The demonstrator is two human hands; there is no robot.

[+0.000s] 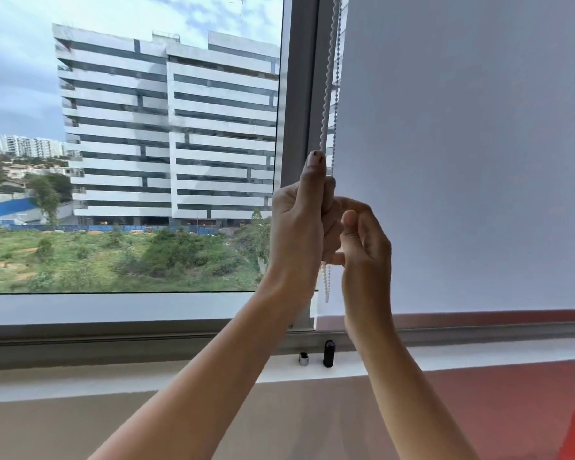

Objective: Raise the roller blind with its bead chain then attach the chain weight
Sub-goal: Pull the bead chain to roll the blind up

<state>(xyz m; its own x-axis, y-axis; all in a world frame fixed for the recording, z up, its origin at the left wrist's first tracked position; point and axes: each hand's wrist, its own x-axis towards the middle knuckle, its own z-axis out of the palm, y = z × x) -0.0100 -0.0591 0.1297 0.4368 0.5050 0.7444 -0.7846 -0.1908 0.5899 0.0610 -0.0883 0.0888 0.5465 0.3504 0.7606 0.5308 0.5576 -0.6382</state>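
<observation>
Left hand [299, 224]: fingers curled tight round the chain [329, 78], thumb [314, 167] straight up along it, likely to keep the beads from slipping on a downward pull.
Right hand [367, 250]: fingers curled, tips against the underside of the left fist where the chain comes out. It appears to pinch the chain there, though the pinch itself is partly hidden. It is probably set to take the next pull.
Chain: taut above the left thumb, running up beside the frame [299, 94]; its slack end hangs loose below both sets of fingers.
Blind [462, 144]: right of the fingers, its edge just beside the chain. Its bottom hem sits well below the hands, near the sill [445, 356], so raising has barely begun.
Weight [328, 353]: a black cylinder upright on the sill, below the fingers and not yet attached.
Cap [303, 359]: a small silver piece just left of the weight, perhaps part of it, set within reach for later.
</observation>
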